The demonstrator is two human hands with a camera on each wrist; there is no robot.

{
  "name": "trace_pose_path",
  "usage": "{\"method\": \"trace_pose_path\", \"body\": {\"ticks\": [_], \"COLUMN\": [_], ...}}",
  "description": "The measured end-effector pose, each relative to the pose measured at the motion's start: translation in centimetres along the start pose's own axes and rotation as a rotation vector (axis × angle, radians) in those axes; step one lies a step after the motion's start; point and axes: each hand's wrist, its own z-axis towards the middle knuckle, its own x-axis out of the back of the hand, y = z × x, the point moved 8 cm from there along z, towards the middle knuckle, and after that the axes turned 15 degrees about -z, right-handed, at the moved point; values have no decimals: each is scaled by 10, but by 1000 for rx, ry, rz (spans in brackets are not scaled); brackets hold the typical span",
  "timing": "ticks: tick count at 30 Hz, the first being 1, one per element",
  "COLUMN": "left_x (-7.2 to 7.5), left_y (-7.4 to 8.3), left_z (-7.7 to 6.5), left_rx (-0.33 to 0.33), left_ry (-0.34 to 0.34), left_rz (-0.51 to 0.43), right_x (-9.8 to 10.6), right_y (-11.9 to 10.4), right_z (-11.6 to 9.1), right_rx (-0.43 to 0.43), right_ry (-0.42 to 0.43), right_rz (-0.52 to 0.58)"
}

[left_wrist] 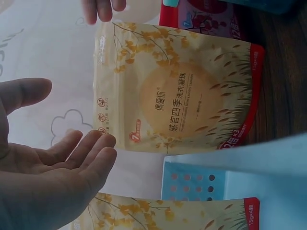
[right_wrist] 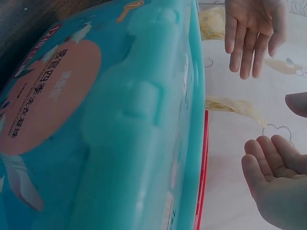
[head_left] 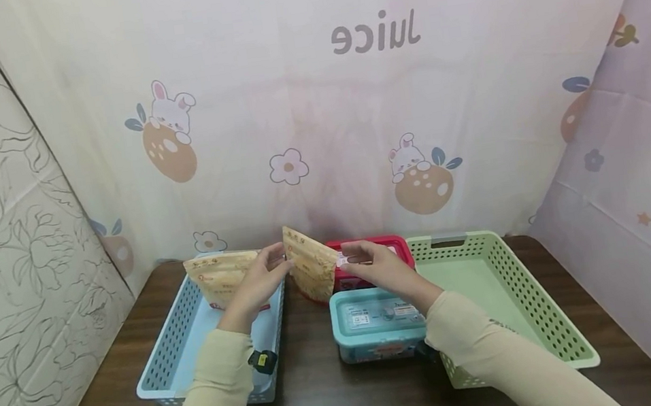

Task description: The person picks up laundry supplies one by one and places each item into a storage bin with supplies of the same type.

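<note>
A yellow stand-up pouch of laundry capsules [head_left: 311,268] with a red base stands between the blue basket and the red box. My left hand [head_left: 261,276] is at the pouch's left edge with its fingers loosely extended. On the other side, my right hand [head_left: 385,269] is near the pouch's right corner, fingers relaxed. The left wrist view shows the pouch's printed front [left_wrist: 187,91], with fingertips close to its top corners. In the right wrist view both palms face inward, and neither the left hand [right_wrist: 254,33] nor the right hand [right_wrist: 283,177] grips anything.
A similar pouch [head_left: 215,282] leans in the blue basket [head_left: 167,361] at left. A teal lidded box [head_left: 382,348] stands in front of the red lidded box [head_left: 399,247], below my right hand. The green basket [head_left: 535,292] is at right, and a patterned curtain [head_left: 313,108] hangs behind.
</note>
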Motion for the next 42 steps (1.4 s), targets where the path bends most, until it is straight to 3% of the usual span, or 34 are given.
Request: {"method": "trace_pose_path", "body": {"ticks": [14,33,42], "left_x": [-8,-12,-14], "left_y": [-9,-17,-20], "left_z": [12,32,39], "left_rx": [81,107,128], "left_ry": [30,80,91], "left_rz": [68,14,3], "right_x": [-8,-15,-17], "right_y": [-2,-1,-2], "right_z": [11,18,24], "right_rx": [16,-5,15], "right_ry": [-59,-130,-152], "right_rz": [-98,-56,-95]}}
